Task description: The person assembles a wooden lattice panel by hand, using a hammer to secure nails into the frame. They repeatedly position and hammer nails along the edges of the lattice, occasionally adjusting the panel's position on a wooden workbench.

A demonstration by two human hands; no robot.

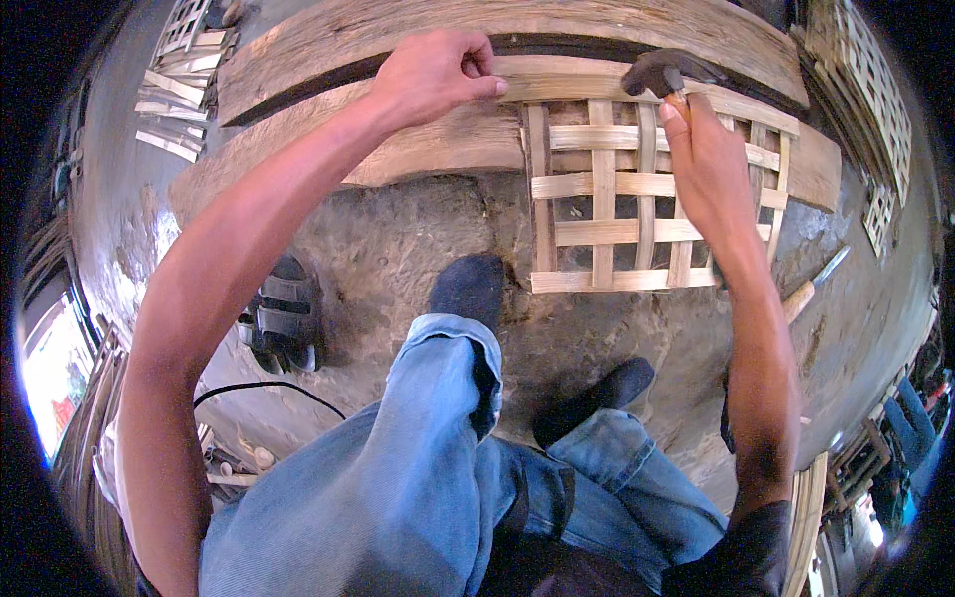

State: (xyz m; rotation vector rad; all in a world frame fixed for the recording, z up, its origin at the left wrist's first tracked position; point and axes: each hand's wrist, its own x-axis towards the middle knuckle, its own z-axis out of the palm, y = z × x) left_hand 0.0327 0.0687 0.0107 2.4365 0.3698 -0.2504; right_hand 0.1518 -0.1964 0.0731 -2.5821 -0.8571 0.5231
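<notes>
My right hand (711, 169) grips a claw hammer (657, 75) by its wooden handle. The dark hammer head is over the top strip of a woven bamboo lattice panel (602, 234). My left hand (438, 75) is closed at the left end of that top strip, thumb and fingers drawn together; what they pinch, if anything, is too small to make out. The panel's upper part rests on a thick wooden plank (438, 149), and its lower part reaches out over the floor toward me. Part of the panel's right side is hidden by my right hand and forearm.
A second heavy plank (328, 45) lies beyond the first. Stacked lattice panels (875, 99) stand at the far right, and pale strips (169, 104) at the far left. A wooden-handled blade (816, 284) lies right of the panel. Sandals (284, 313) sit left of my feet.
</notes>
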